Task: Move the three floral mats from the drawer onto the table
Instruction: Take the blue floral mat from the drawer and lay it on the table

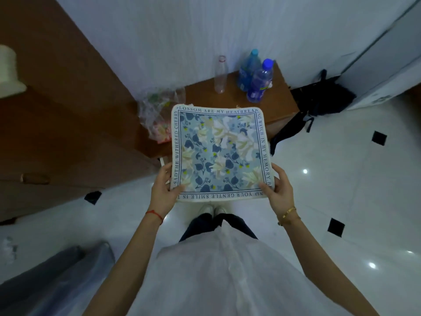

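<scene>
Both hands, left hand [164, 187] and right hand [278, 190], are pinching the near corners of the square blue-and-cream floral fabric mat [220, 151], held flat above the brown wooden table [282, 106], looks light, floppy, so corner grips seem right

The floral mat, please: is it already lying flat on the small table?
No, the floral mat is held in the air by the left hand and right hand, in front of the table.

Holding a floral mat [219, 151] flat by its near corners, left hand [164, 190] and right hand [278, 190], above the small wooden table [282, 103].
</scene>
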{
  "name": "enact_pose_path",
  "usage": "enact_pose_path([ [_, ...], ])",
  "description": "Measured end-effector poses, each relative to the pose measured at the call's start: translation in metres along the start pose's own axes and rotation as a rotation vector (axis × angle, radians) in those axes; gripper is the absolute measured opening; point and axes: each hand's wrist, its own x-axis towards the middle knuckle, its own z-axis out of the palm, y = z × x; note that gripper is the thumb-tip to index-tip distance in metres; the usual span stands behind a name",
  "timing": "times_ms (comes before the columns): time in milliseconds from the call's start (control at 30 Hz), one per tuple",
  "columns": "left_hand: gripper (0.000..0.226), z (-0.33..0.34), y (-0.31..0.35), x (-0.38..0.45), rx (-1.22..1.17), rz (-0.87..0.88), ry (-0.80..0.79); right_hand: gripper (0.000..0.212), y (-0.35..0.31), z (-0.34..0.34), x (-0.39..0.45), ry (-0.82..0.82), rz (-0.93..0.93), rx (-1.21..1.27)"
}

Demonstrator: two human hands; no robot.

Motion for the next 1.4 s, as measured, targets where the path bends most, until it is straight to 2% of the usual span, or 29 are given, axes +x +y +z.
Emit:
enact_pose_path([
  [267,0.066,0.039,0.055,0.021,0.104,0.137,-0.34,0.056,0.006,-0.036,-0.062,0.331,-0.002,0.149],
  [500,0.068,0.121,0.087,0.033,0.251,0.162,-0.659,0.056,0.018,-0.085,-0.117,0.648,0.014,0.259],
  [833,0.067,0.337,0.122,-0.016,0.41,0.273,-1.024,0.056,0.06,-0.21,-0.187,1.023,0.041,0.41],
  [1100,0.069,0.528,0.126,-0.103,0.446,0.326,-1.214,0.056,0.094,-0.354,-0.253,1.238,0.06,0.437],
  [1400,0.071,0.703,0.123,-0.172,0.523,0.364,-1.421,0.059,0.139,-0.467,-0.29,1.461,0.073,0.499],
])
